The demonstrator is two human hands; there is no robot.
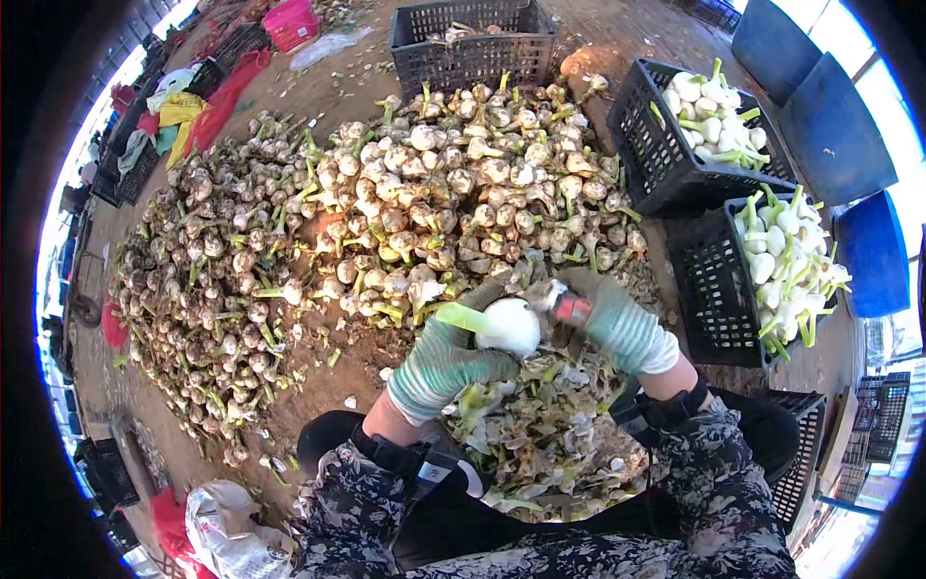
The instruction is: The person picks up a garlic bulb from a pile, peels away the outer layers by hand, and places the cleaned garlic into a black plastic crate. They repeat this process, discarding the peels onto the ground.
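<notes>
Both hands wear grey gloves with green-and-white striped cuffs. My left hand (446, 359) is wrapped round a peeled white garlic bulb (509, 326), its pale green stem (463, 317) pointing left. Just right of the bulb, my right hand (610, 314) is closed on a small red-handled tool (571, 309); the tool's working end is hard to make out. Below the hands lies a heap of garlic skins and leaf scraps (550, 415), between my knees. Ahead spreads a large pile of unpeeled garlic bulbs (424, 193) with short stems.
At right, two black crates (661, 145) (714, 280) hold cleaned white garlic. A black crate (473, 53) with a few scraps stands behind the pile. Blue chairs (834, 130) line the right side. A pink bucket (289, 24) is at the back left, and a white sack (231, 531) lies front left.
</notes>
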